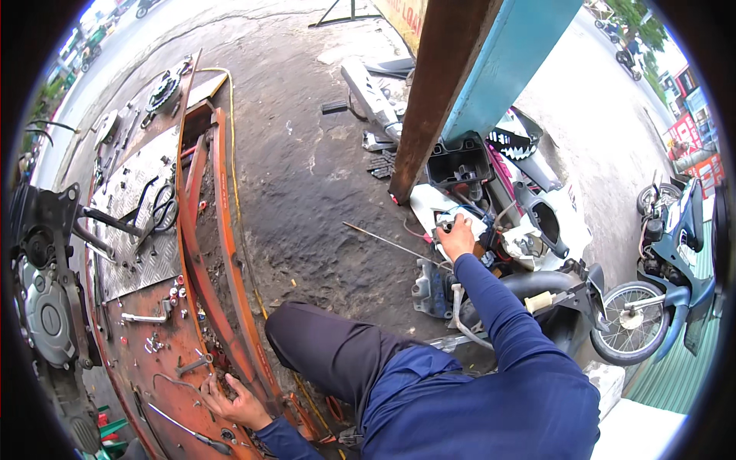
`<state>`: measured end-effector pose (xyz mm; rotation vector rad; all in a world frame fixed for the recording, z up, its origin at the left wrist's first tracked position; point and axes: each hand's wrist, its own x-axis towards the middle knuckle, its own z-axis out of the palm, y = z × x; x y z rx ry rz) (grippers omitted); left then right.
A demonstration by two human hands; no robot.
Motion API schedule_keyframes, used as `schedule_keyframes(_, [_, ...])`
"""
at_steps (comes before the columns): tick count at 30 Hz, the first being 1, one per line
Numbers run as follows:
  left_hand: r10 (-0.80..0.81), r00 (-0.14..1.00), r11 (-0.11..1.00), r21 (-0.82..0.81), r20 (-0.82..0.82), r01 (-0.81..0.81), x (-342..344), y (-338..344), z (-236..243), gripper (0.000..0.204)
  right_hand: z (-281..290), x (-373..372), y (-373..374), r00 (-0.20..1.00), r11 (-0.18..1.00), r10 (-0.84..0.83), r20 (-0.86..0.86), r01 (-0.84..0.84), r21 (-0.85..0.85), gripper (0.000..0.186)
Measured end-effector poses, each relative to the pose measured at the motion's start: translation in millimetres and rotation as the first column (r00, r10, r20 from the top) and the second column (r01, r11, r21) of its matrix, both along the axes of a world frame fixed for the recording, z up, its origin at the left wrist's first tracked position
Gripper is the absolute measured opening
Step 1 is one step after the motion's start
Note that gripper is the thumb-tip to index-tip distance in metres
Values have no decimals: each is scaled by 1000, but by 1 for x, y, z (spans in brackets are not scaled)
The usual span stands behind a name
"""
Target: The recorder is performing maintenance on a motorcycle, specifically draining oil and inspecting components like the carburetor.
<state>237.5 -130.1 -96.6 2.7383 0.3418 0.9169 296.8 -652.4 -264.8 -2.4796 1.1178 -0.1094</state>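
My left hand point(234, 403) is low over the orange metal lift bench point(146, 376), palm partly turned up and fingers loosely apart, with no held thing visible. Just beyond its fingertips lies a grey metal bolt-like tool point(195, 365). A thin bent wire point(170, 379) runs close to the fingers, and a screwdriver point(188, 429) lies nearer to me. Off to the right, my right hand point(458, 236) reaches into a heap of motorcycle parts. Its fingers close on a small dark part point(444, 225) beside a white fairing panel point(429, 203); the part's kind is unclear.
An engine point(50, 307) stands left of the bench. Scissors point(162, 207), bolts and an L-shaped socket wrench point(147, 313) lie on it. A brown post point(437, 92) rises beside the parts heap. A long thin rod point(395, 245) lies on the ground; a parked motorbike point(663, 268) stands right.
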Motion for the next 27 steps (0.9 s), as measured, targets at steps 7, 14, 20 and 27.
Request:
schedule_keyframes(7, [0, 1000, 1000, 0, -8, 0, -1, 2, -3, 20, -31, 29, 21, 902, 915, 295, -316, -362, -177, 61])
schedule_keyframes(14, [24, 1000, 998, 51, -8, -24, 2, -2, -3, 19, -68, 56, 33, 903, 961, 263, -341, -277, 7, 62])
schedule_keyframes(20, [19, 1000, 996, 89, -3, -19, 4, -3, -3, 18, -92, 60, 26, 892, 946, 303, -336, -325, -9, 60])
schedule_keyframes(27, [65, 998, 995, 70, 12, -66, 5, -1, -6, 17, -80, 36, 29, 842, 892, 375, -388, -442, -98, 58])
